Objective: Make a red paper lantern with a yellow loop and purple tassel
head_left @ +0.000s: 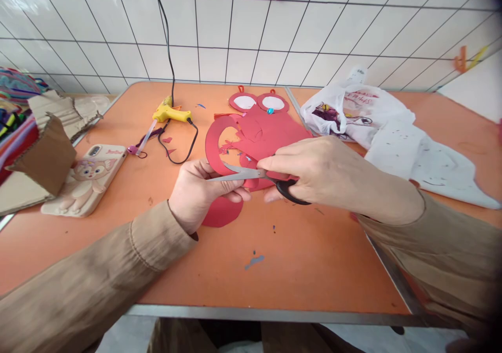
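Observation:
My left hand (pixel 196 188) pinches the lower edge of a curved red paper strip (pixel 214 138), which arcs up and round to the right. In my right hand (pixel 314 170) is a pair of scissors (pixel 261 173) with black handles. Their blades are parted and point left, right at the strip by my left thumb. Beyond my hands lies a pile of red paper pieces (pixel 262 128). A rounded red paper piece (pixel 223 212) rests on the table just below my left fingers. Two red rings with white centres (pixel 273 103) lie behind the pile.
A yellow glue gun (pixel 171 112) with a black cord lies at the back left. Nearer stand a phone in a cartoon case (pixel 88 178) and torn cardboard (pixel 47 154). White plastic bags (pixel 376 112) spread over the right of the orange table (pixel 314 269), against a tiled wall.

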